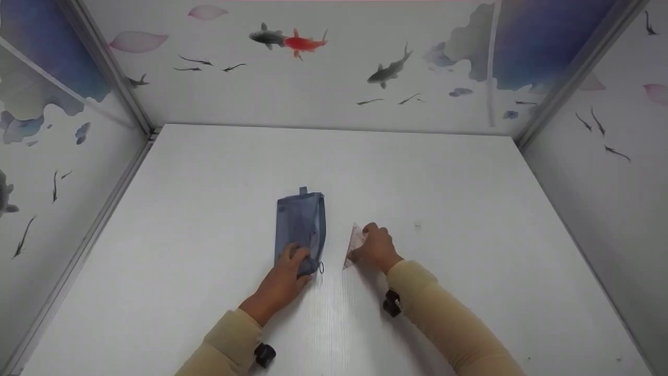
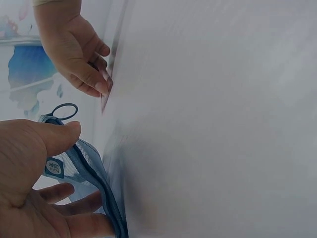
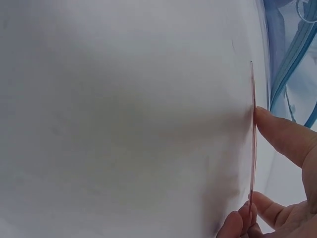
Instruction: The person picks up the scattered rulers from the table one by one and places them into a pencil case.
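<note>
A blue see-through zip pouch [image 1: 295, 219] lies lengthwise on the white table, its right long side gaping a little. My left hand [image 1: 284, 282] grips the near end of this pouch; in the left wrist view the thumb presses near the corner with the ring [image 2: 65, 111] and the other fingers spread along its side. Just right of the pouch, my right hand [image 1: 378, 248] holds a thin clear triangular set square [image 1: 355, 241] with reddish markings. Seen edge-on in the right wrist view, the set square [image 3: 253, 148] stands between thumb and fingertips, close over the table.
The white table [image 1: 209, 156] is bounded by printed panels with fish and petals at the back [image 1: 334, 99], left and right. A small clear piece [image 1: 417, 225] lies on the table right of my right hand. Dark wrist cameras [image 1: 265, 355] sit on both sleeves.
</note>
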### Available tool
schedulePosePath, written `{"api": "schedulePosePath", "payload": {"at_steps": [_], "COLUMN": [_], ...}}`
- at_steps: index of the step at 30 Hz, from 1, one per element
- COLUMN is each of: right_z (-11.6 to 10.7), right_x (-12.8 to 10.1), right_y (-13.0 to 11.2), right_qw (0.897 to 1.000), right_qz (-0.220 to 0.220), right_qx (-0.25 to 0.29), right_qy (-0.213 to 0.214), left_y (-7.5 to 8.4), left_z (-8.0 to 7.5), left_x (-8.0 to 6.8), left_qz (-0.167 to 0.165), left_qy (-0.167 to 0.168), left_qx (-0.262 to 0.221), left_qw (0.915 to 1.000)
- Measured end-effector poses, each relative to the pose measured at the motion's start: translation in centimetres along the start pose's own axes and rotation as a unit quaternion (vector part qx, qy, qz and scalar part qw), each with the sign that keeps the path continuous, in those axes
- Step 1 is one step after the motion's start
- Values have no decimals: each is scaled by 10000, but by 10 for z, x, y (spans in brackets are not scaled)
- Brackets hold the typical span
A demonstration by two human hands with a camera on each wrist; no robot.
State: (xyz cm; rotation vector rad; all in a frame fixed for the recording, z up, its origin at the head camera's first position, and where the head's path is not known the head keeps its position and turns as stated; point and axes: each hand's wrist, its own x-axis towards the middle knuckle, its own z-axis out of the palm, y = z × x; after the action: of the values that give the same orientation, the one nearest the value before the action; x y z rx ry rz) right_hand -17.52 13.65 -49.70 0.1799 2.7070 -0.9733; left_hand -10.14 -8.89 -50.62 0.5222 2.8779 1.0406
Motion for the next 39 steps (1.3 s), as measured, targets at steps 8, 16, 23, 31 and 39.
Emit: {"api": "schedulePosePath", "payload": {"at_steps": [8,16,23,31,39], "right_z": [-4,-7,-6,-9,-13], "right_x": [2,5,6,6,9], "right_y": [0,1,2,5,6], "right_qw": [9987,9972,9980,9900,9797], "right_qz": [35,31,35,68,336], "right_qx": [473,687,589,1386,1946], "right_qy": [-182,-278,-240,-256,-332], "left_y": [0,0,-1,-1,3], "left_z": [0,0,0,0,-3], "left_x": [0,0,0,0,-1], "left_qz": [-83,-71,-58,-11,-68], "left_qy": [-110,-81,-53,-37,-92], "left_qx": [-36,-39,-56,-99,-25], "left_qw": [9999,9999,10000,9999,9999]}}
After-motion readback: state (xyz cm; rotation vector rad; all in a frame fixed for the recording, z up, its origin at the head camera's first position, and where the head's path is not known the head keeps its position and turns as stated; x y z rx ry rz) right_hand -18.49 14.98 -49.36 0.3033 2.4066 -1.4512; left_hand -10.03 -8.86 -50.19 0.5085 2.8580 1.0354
